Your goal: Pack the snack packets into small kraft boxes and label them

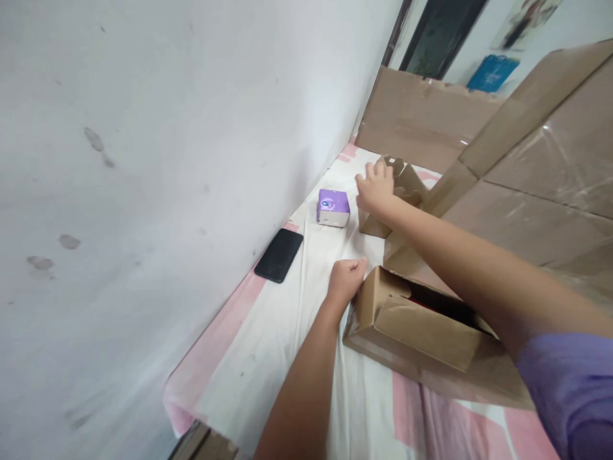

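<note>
My left hand (345, 282) is curled into a fist on the white and pink cloth, right beside the corner of a long brown cardboard box (426, 329). Nothing shows in its fingers. Farther off, my right hand (376, 186) hovers at the left side of a smaller open cardboard box (407, 184), its fingers spread. I cannot tell whether it touches that box. Left of the right hand sits a small purple and white box (334, 208). The long box has its top flaps partly raised, with a bit of red inside.
A black phone (279, 255) lies near the white wall (143, 160) on the left. Large taped cardboard boxes (560, 166) stand on the right, and a cardboard panel (421, 115) closes off the back. A blue bag (493, 72) is behind it.
</note>
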Tool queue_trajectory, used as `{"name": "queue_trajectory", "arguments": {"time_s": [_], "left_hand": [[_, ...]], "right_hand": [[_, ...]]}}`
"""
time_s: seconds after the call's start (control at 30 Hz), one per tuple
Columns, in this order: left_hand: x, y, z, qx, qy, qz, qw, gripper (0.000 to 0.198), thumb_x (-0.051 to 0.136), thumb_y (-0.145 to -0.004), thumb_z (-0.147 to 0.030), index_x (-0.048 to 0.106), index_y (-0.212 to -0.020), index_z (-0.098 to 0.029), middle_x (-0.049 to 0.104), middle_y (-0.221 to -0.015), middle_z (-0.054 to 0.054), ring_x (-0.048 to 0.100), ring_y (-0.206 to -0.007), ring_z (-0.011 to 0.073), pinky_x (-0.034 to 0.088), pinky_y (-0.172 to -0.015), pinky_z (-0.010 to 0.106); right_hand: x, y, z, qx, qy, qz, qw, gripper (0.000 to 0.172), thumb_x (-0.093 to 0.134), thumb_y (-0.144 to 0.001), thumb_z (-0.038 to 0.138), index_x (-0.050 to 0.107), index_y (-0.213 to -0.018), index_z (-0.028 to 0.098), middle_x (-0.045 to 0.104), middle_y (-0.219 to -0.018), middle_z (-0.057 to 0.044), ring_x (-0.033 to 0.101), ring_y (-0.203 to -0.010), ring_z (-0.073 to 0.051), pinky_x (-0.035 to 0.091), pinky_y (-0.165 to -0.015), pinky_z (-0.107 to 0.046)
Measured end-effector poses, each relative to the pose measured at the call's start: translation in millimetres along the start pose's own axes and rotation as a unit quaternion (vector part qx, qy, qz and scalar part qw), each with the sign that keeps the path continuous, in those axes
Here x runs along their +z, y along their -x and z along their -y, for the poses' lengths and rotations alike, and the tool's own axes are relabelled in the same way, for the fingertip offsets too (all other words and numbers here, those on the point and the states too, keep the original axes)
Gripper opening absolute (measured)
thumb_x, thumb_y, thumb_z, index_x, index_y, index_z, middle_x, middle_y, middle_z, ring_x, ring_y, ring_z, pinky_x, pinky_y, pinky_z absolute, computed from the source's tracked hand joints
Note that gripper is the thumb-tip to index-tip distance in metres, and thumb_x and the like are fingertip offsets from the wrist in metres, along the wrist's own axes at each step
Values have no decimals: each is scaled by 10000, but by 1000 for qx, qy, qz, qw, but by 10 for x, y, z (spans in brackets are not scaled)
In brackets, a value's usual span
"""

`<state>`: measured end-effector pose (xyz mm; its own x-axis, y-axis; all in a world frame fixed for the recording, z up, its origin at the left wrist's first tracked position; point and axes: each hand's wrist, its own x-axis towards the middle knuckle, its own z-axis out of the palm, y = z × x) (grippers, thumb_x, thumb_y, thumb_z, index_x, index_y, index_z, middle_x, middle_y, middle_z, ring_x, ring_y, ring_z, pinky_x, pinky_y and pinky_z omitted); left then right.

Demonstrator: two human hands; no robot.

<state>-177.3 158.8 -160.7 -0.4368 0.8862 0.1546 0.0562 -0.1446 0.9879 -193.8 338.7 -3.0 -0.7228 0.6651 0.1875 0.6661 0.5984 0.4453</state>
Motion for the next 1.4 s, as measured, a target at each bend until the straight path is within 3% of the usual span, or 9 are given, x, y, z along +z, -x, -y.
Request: {"name": "queue_trajectory", "arguments": {"time_s": [0.17, 0.3, 0.5, 0.7, 0.87, 1.0, 1.13, 1.27, 1.4], "left_hand": [[3, -9, -5, -6, -5, 1, 1000, 548, 496, -933, -537, 248, -555, -227, 202, -562, -51, 252, -558, 104, 170, -580, 319], [11, -24, 5, -9, -8, 1, 1000, 559, 490, -936, -552, 259, -547, -225, 210, -560, -53, 262, -553, 103, 180, -578, 320], [14, -38, 8, -16, -12, -3, 1000, 555, 495, -934, -541, 266, -541, -223, 205, -567, -50, 249, -555, 104, 170, -578, 325], [8, -31, 8, -17, -9, 1, 1000, 553, 502, -925, -552, 260, -549, -225, 206, -577, -45, 247, -568, 108, 161, -580, 325], [-2, -24, 2, -16, -2, 1, 1000, 543, 509, -909, -545, 258, -548, -226, 217, -578, -45, 253, -580, 105, 172, -585, 309], [-3, -32, 13, -21, 5, -4, 1000, 556, 530, -890, -576, 258, -556, -225, 227, -581, -50, 255, -590, 101, 180, -583, 294], [-14, -41, 22, -36, 12, 1, 999, 560, 606, -890, -595, 369, -563, -207, 318, -578, -65, 303, -569, 89, 242, -550, 259], [-56, 32, -24, -59, 11, 7, 998, 358, 649, -957, -482, 626, -848, -142, 584, -753, -28, 537, -630, 103, 477, -589, 251], [-95, 212, -180, -54, -1, -5, 999, 340, 650, -970, -443, 672, -1084, -124, 687, -1005, 26, 668, -844, 185, 595, -739, 337]], "right_hand": [[42, -97, 418, -145, -4, 143, 979, 902, 701, -891, 427, 239, -1659, 320, 159, -1724, -192, 310, -1479, -516, 347, -1109, -626], [110, -223, 562, -181, -18, 216, 959, 898, 727, -880, 393, 260, -1647, 395, 68, -1749, -164, 498, -1379, -470, 474, -1023, -557], [210, -250, 531, -153, -31, 189, 970, 621, 608, -946, 227, 463, -1550, 243, 557, -1428, -245, 641, -1200, -409, 536, -909, -488], [151, -93, 446, -141, -34, 192, 971, 674, 633, -904, 153, 464, -1554, 219, 602, -1409, -219, 621, -1230, -383, 511, -958, -470], [-153, 209, 235, -194, -147, 132, 961, 694, 584, -957, 236, 372, -1618, 227, 567, -1510, -171, 603, -1284, -346, 489, -1018, -444], [-566, 920, -224, -208, -269, 77, 937, 392, 535, -983, 313, 678, -1325, 187, 762, -1170, -121, 708, -1036, -289, 523, -932, -401], [-769, 2166, -827, -128, -357, 37, 925, 349, 479, -996, 446, 737, -1132, 254, 784, -1060, -69, 729, -932, -271, 559, -859, -410], [-496, 3675, -1270, 78, -375, -70, 921, 237, 523, -950, 484, 724, -1014, 377, 770, -1040, -83, 728, -930, -330, 586, -786, -484], [35, 5111, -1483, 302, -385, -125, 863, 125, 570, -893, 492, 669, -897, 415, 754, -944, -83, 704, -855, -381, 544, -582, -515]]}}
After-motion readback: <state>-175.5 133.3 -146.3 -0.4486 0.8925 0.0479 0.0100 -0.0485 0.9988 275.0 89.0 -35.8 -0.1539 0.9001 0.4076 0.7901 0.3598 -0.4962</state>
